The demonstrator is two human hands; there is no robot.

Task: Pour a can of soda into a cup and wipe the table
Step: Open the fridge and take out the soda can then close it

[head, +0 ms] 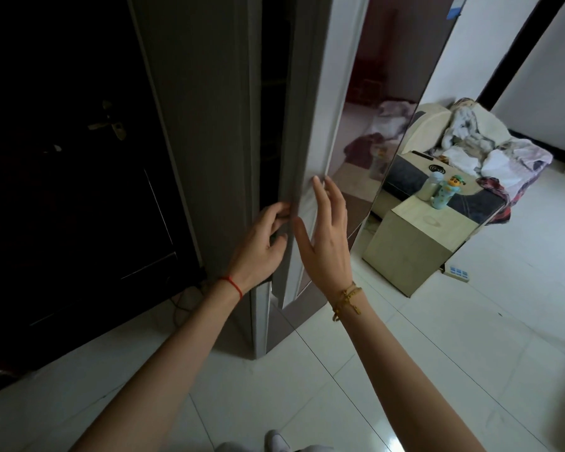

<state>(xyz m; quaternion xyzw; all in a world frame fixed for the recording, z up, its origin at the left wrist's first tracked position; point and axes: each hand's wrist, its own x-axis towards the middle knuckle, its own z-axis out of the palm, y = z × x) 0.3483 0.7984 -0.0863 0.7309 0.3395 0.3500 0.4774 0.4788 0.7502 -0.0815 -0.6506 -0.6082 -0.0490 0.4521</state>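
Two hands are up at the tall grey refrigerator (209, 141), and we see no soda can, cup or wiping cloth anywhere in this view. The left hand (261, 243) has its fingers curled round the edge of the refrigerator door (356, 141), which stands ajar with a dark gap behind it; a red string (234, 286) circles that wrist. The right hand (327, 233) is spread, fingers straight and a little apart, raised against the door's inner side, holding nothing (whether it actually touches the door we cannot tell); a gold bracelet (346, 301) hangs at its wrist. To the left is a dark door with a lever handle (110, 125). To the right, a small pale cabinet (415, 252) carries two bottles (437, 190), and a sofa (470, 151) behind it is heaped with clothes, all on white floor tiles (470, 353)
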